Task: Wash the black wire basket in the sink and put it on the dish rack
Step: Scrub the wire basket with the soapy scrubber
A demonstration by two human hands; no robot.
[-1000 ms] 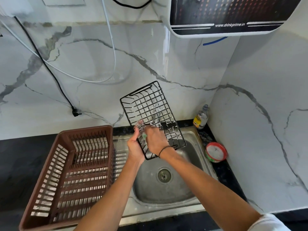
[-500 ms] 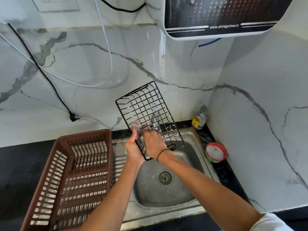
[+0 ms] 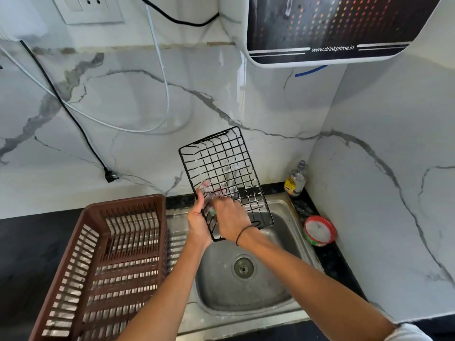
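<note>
Barely shifting since a second ago, I am keeping the basket tilted above the sink, left hand gripping its stiff, wet, slippery rim, right hand pinching a scrubber against it.

Bright, even daylight throughout. Soft shadows of the cables on the marble wall. Vertical streak of glare at the wall's corner, dull sheen on the steel sink. Strong wide-angle bending toward the edges. Sharp centrally, slight smear around the hands.
</note>
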